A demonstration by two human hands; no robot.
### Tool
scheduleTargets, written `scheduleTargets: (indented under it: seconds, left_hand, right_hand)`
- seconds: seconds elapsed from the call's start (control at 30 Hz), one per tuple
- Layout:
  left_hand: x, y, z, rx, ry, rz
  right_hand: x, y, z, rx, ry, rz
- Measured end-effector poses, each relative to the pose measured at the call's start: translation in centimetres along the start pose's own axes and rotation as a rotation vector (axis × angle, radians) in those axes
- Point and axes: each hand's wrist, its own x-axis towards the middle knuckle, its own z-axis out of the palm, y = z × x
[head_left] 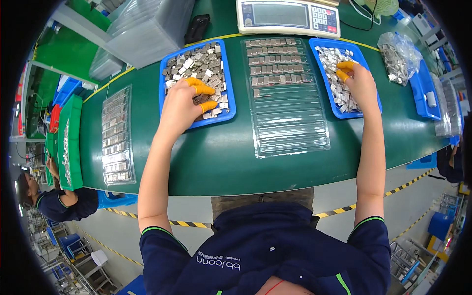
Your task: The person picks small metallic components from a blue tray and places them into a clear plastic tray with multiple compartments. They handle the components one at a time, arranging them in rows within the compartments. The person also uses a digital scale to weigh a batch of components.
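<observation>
My left hand (183, 104) is over a blue tray (231, 109) heaped with small silvery metal parts (197, 63). Yellow finger cots cover its thumb and fingertips, which are curved and apart, with nothing visible between them. At the right, my right hand (361, 84) reaches into a second blue tray (339, 116) of similar, whiter pieces (342, 93). Its cotted fingertips are bent toward the pieces with a gap between them. Between the trays lies a clear plastic blister tray (290, 128) with narrow slots. Its far rows hold several metal parts, and one part (261, 93) sits alone at the left of the following row.
A digital scale (280, 14) stands behind the blister tray. Another filled blister tray (117, 140) lies at left, beside a green bin (73, 142). Stacked clear trays (147, 32) rise at far left. A bag of parts (396, 59) lies far right. A co-worker (64, 196) sits at left.
</observation>
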Motion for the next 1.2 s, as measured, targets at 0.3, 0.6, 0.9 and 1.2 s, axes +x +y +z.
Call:
scheduleTargets:
  seconds: [0.3,0.6,0.9,1.2]
  left_hand:
    - [-0.1,-0.1,1.4,-0.056,0.073,0.011]
    - [0.6,1.7,2.0,-0.934,0.099,-0.244]
    - [0.0,5.6,5.1,-1.081,-0.089,-0.14]
    - [-1.9,6.8,6.8,-1.006,-0.073,-0.048]
  right_hand:
    - [0.4,1.7,0.3,0.157,0.207,0.041]
    - [1.0,1.7,-0.2,0.585,0.294,0.237]
    - [0.9,1.8,0.3,0.681,0.21,0.151]
    - [1.1,2.1,0.8,0.593,0.31,0.125]
